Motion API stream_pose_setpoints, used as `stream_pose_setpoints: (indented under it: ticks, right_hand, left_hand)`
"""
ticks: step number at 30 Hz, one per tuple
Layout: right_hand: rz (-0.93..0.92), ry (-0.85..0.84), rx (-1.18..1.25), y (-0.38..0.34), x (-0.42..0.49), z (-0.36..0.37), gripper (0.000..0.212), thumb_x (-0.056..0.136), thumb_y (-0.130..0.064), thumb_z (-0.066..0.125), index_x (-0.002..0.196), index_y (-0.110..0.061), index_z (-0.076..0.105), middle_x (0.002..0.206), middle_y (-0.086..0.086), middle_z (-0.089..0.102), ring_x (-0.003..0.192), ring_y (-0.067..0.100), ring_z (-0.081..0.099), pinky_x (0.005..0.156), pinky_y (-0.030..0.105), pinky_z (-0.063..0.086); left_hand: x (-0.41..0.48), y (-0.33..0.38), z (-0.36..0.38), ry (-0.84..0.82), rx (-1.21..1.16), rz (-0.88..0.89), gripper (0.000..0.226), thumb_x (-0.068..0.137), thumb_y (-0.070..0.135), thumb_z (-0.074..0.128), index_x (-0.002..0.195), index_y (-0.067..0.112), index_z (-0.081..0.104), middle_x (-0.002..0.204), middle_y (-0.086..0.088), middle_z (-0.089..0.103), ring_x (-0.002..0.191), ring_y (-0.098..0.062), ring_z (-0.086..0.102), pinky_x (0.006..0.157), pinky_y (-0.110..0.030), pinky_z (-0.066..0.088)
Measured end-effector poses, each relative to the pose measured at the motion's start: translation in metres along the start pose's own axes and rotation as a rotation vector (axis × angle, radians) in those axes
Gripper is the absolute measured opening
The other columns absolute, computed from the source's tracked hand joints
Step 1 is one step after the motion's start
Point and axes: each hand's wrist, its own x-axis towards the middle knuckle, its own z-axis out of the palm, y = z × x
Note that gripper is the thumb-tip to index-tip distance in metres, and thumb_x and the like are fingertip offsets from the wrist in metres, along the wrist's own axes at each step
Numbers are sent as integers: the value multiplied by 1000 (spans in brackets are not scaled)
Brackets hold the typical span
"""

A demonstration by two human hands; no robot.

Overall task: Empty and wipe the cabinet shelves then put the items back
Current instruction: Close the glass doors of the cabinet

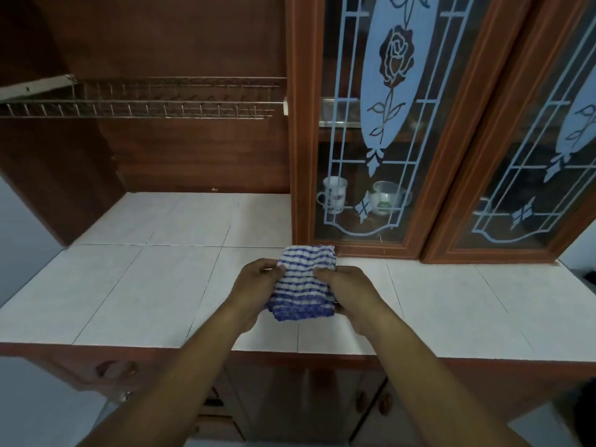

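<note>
A blue-and-white striped cloth point(304, 282), folded, is held over the white tiled counter point(135, 285). My left hand point(254, 285) pinches its left edge and my right hand point(348, 291) grips its right edge. Right behind the cloth stands the wooden cabinet with two closed glass doors point(364, 130) painted with a rose pattern. Through the left door I see a white mug point(333, 193) and a pale cup point(387, 196) on the lower shelf, and a metal container point(332, 108) on the shelf above.
An open wooden bay on the left holds a wire dish rack point(145, 98) mounted high up. Below the counter edge are wooden drawers and doors with round knobs point(383, 404).
</note>
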Motion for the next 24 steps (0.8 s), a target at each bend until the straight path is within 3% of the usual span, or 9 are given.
stream_pose_setpoints:
  ticks: [5,8,16,21,24]
  right_hand:
    - [-15,-4,-51,3,16,22,12,93,-25,62,100,-17,69,90,2,76,82,20,72,84,37,59]
    - [-31,-20,-75,5,23,37,9,92,-25,63,95,-19,69,89,2,76,83,22,73,90,43,56]
    - [-25,-14,-50,0,50,93,14,90,-21,65,99,-13,72,88,4,77,82,25,73,86,42,56]
    - [-7,44,-38,2,64,146,17,88,-17,66,99,-6,73,87,9,76,77,25,74,64,29,58]
    - [-11,69,-69,6,66,181,18,88,-18,67,99,-5,74,88,9,76,79,25,74,71,33,60]
  left_hand:
    - [11,3,-22,-4,-19,-35,15,97,20,59,107,12,67,100,-6,73,88,-22,71,65,-29,55]
    - [18,-1,-37,13,-29,-62,14,97,19,59,107,12,66,101,-8,73,89,-24,71,68,-33,57]
    - [51,-6,-91,-13,-10,-61,15,97,19,58,105,9,67,98,-8,74,88,-24,71,70,-33,58]
    - [83,-9,-150,-53,13,-90,18,92,18,65,102,4,68,96,-14,73,87,-31,69,79,-39,56]
    - [91,-9,-185,-84,46,-105,15,91,18,65,99,6,68,94,-14,73,80,-26,68,71,-34,56]
